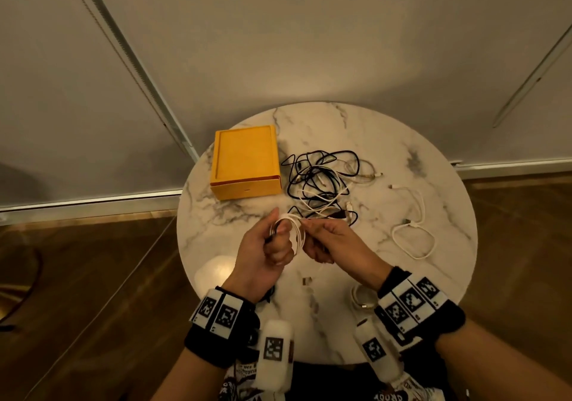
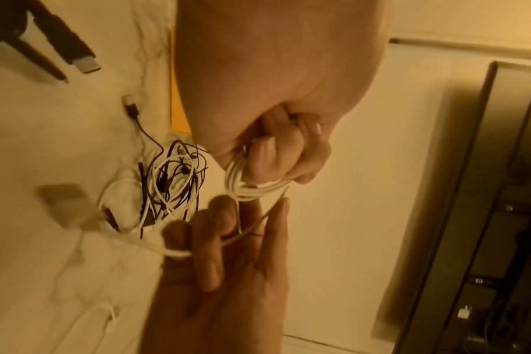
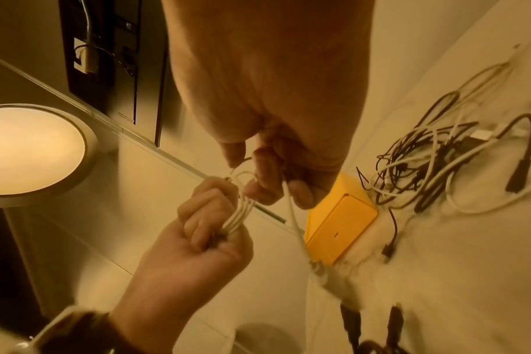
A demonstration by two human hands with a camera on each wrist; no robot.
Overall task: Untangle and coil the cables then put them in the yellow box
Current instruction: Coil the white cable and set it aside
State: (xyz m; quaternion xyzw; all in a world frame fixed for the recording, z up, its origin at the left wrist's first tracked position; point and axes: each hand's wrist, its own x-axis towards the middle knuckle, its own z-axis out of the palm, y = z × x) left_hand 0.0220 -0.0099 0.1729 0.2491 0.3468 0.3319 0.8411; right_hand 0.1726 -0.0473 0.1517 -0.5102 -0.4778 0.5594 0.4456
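Left hand grips round white cable coil; right hand pinches its loose strand. Square yellow box upper left on marble worktop.

I seem to be in a home living room: a small round marble table on wooden flooring, pale walls, a glowing round lamp nearby.

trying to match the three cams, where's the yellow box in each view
Head: yellow box left of centre, on the marble table, beside the cable tangle.
Left wrist: only a thin orange sliver behind the left hand.
Right wrist: right of centre, below the right hand.
Shared landmark: the cable tangle.
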